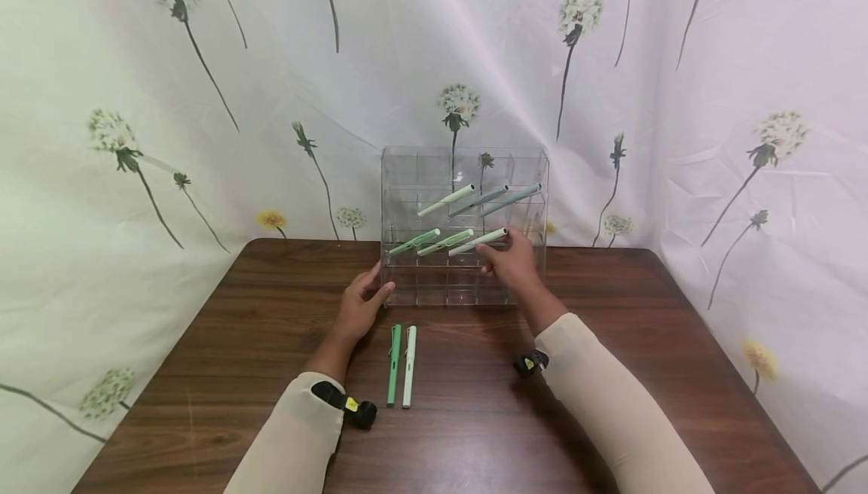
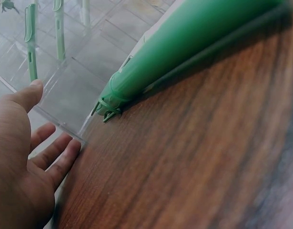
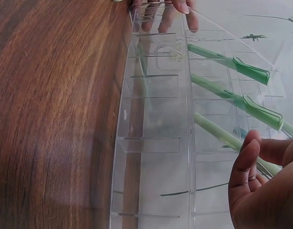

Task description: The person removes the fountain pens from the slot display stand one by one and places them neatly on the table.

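The right-hand grip (image 1: 513,257) is closing on a pale pen (image 1: 468,247), thumb and fingers pinching it near its upper end. From the grip the barrel is slanting down and to the left, its lower end sitting in the clear rack (image 1: 434,283). That pen is lying just beside the 2 green pens of the same row, the left (image 1: 415,242) and the middle (image 1: 445,242). The left-hand grip (image 1: 357,304) is resting against the rack's left end, its fingers extending loosely and holding no pen.

The rack is standing upright near the back of a dark brown, wood-grained worktop (image 1: 258,358). Behind it and on both sides, white cloth (image 1: 380,65) is hanging, showing a print of white dandelions and a few yellow flowers. Light is shining off the cloth folds and the wood.

I am counting 8 pens: 6 are leaning in the 1 rack, and 2 are lying on the worktop in front of it. The rack's upper row is holding 3: 1 pale green pen (image 1: 445,200) and 2 blue-grey pens (image 1: 478,200). The lower row is holding the other 3. On the worktop, 1 bright green pen (image 1: 393,373) and 1 whitish pen (image 1: 409,373) are lying side by side. The person is wearing 2 cream sleeves (image 1: 624,404) and 2 black wrist cameras (image 1: 362,413).
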`<state>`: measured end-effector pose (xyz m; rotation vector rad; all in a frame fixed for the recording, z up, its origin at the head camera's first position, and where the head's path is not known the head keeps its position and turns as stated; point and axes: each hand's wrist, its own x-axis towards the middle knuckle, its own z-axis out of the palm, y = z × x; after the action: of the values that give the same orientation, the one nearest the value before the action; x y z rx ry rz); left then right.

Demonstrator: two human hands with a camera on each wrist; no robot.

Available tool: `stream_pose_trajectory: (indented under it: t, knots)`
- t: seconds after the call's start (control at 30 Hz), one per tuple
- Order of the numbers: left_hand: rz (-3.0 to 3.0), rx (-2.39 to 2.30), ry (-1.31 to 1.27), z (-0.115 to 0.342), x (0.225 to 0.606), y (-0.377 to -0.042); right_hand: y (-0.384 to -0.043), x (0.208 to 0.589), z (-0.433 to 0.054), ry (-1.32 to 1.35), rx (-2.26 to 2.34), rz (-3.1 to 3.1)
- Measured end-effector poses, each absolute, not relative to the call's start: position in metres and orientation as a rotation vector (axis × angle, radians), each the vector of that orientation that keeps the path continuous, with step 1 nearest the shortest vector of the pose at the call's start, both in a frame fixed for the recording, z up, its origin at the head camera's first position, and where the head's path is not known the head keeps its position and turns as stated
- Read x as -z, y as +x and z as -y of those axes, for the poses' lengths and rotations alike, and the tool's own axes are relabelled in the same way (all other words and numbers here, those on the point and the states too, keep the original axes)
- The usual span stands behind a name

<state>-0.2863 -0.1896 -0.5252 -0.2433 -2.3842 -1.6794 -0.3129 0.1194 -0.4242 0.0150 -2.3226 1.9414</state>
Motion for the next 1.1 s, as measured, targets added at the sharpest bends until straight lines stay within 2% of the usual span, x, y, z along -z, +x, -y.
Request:
stream_pose_trajectory:
  t: [1.1]
  knots:
    - [2.397,1.651,-0.250,0.1887,0.5239,-0.2844,-0.3139,0.4185,-0.1276,0.006,-2.042,2.273]
